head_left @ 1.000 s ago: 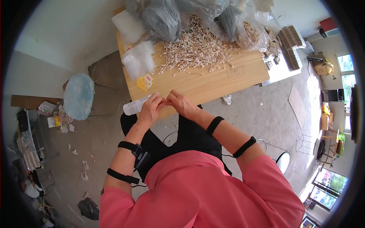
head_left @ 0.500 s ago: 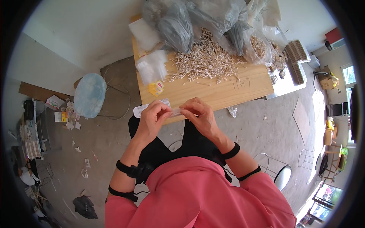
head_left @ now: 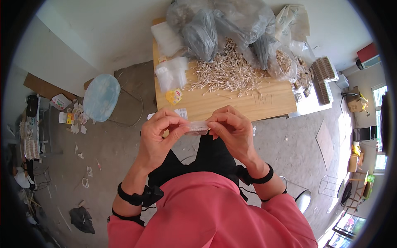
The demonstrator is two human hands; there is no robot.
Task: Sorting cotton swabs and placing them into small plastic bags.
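Observation:
Between my two hands stretches a small, clear plastic bag [head_left: 197,127], its whitish contents too small to make out. My left hand [head_left: 155,134] pinches one end between thumb and fingers. The other end is pinched by my right hand [head_left: 234,133]. Both hands hold it above my lap, just off the table's front edge. Behind them on the wooden table [head_left: 244,105] lies a large loose heap of cotton swabs [head_left: 227,72]. A yellow card or label [head_left: 174,96] and a stack of clear plastic bags [head_left: 171,73] lie left of the heap.
Large grey plastic bags [head_left: 200,37] stand behind the heap. Bundled packs [head_left: 324,69] are stacked to the right. A printed white paper [head_left: 181,113] lies by my left hand. A blue-topped stool [head_left: 101,98] stands on the littered floor at left.
My hands have moved a little apart and nearer to me, with the small bag now showing wider between them. The table has shifted slightly right in the view.

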